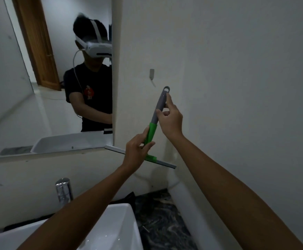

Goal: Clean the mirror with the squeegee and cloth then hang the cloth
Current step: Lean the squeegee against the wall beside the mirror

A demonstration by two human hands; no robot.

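Note:
A squeegee (160,103) with a grey handle, green neck and long blade stands upright against the wall, right of the mirror (48,78). My left hand (138,150) grips its green neck just above the blade. My right hand (170,118) pinches the grey handle near its top loop. The loop sits just below a small grey wall hook (152,73). A dark cloth (129,196) seems to lie on the counter behind the basin, partly hidden by my left arm.
A white basin (111,230) with a chrome tap (63,191) is at the bottom left. Dark marbled counter (161,213) runs to the right of it. The mirror reflects a person with a headset and a wooden door.

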